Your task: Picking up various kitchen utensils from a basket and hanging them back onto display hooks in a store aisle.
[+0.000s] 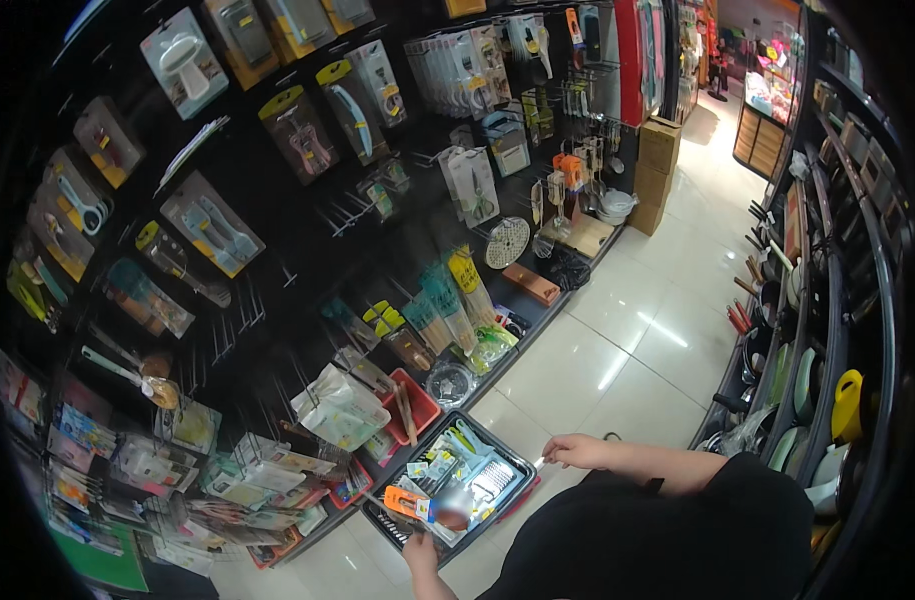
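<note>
A black plastic basket [528, 480] in front of me holds packaged kitchen tools. Among them are a grater with a white face [497, 478], green-handled utensils [466, 436] and an orange-carded packet [405, 501]. A blurred patch covers a round reddish-brown thing near the basket's front. My left hand [421, 553] is at the basket's near left rim; its fingertips are hard to make out. My right hand [577, 452] hovers beside the right corner with bent fingers, a small pale bit by the fingertips. Whether either hand grips anything is unclear.
A black pegboard wall hung with carded kitchen tools, such as scissors [481, 196], rises at left. A red bin [427, 401] stands behind the basket on the low shelf. Racks of pans [757, 352] line the right side. Cardboard boxes [651, 176] stand farther along the tiled aisle [615, 337].
</note>
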`<state>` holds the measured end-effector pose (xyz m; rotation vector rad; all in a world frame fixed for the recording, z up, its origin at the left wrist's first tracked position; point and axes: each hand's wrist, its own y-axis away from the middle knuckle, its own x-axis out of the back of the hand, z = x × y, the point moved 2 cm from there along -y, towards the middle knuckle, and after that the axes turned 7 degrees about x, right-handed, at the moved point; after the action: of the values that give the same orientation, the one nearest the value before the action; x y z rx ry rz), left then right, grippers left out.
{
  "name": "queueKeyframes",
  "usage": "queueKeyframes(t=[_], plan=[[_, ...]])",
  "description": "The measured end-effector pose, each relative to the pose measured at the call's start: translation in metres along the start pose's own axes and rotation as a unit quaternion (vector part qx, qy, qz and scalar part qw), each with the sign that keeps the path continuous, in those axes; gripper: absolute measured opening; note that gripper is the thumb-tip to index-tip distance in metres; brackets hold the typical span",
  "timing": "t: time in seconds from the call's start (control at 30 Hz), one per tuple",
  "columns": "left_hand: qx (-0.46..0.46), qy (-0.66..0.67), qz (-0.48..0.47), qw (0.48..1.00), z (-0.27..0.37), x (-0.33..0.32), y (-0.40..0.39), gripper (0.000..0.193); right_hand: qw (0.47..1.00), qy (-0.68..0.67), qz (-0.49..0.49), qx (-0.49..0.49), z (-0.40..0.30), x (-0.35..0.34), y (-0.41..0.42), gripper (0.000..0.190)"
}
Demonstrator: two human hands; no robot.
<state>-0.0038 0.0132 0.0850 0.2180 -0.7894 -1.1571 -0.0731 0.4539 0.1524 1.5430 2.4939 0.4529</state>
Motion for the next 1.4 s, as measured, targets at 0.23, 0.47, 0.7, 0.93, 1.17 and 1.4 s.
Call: queueKeyframes(t=[0.23,0.47,0.7,0.93,1.17,1.4], plan=[[-0.309,-0.221,-0.050,0.924,0.209,-0.161,0.122,0.023,0.977,-0.165,-0.119,0.058,-0.044,0.048,0.020,0.064],[-0.445,-0.362,-0.099,0.813,0.324,-0.346,0.207,0.024,0.939,-0.314,-0.028,0.138,-0.043,0.169,0.062,0.076],[-0.595,-0.351,-0.149,0.708,0.379,-0.474,0.262,0.026,0.904,-0.345,0.131,0.214,-0.026,0.282,0.112,0.040],[-0.617,-0.257,-0.184,0.721,0.420,-0.526,0.270,0.022,0.910,-0.291,0.227,0.191,-0.017,0.358,0.148,0.035],[-0.442,-0.221,-0.321,0.808,0.438,-0.557,0.219,0.027,0.915,-0.216,0.254,0.225,-0.008,0.401,0.125,0.040],[-0.289,-0.075,-0.460,0.836,0.474,-0.581,0.135,0.020,0.938,-0.184,0.188,0.225,-0.056,0.444,0.045,0.046]])
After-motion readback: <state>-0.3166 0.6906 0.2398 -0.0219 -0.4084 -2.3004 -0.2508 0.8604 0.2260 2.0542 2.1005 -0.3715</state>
